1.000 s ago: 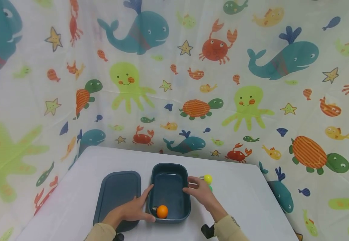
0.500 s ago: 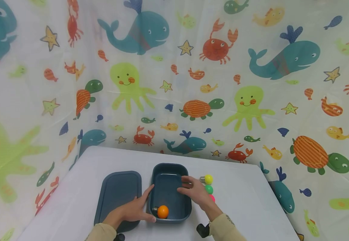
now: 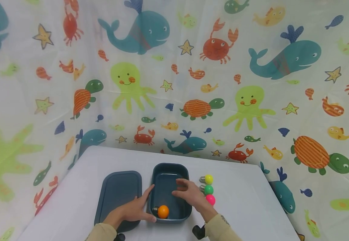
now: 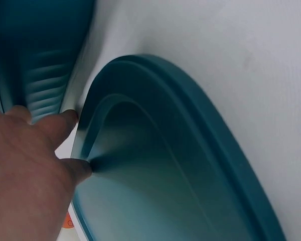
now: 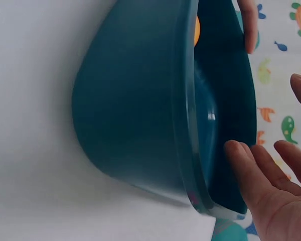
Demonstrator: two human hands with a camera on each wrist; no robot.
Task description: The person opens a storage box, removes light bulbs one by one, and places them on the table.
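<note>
A dark blue-green rectangular container [image 3: 174, 221] stands on the white table, with an orange light bulb [image 3: 163, 212] lying at its near left corner. My left hand [image 3: 130, 210] lies along the container's left side, its index finger at the rim and its thumb by the near corner. Over the container's right half is my right hand [image 3: 191, 194], fingers loosely bent and nothing between them. In the right wrist view its fingertips [image 5: 236, 150] overlap the container's inside. The flat matching lid [image 3: 118, 189] lies to the left, partly under my left hand in the head view.
Right of the container lie a yellow bulb [image 3: 208, 179], a green bulb [image 3: 208, 189] and a pink bulb [image 3: 210, 199] in a column; my right hand partly covers the pink one. A curtain printed with sea animals [image 3: 174, 83] hangs behind the white table [image 3: 240, 201].
My right hand has moved left from the container's right rim to over its inside, uncovering more of the green and pink bulbs. The left hand and container stay put.
</note>
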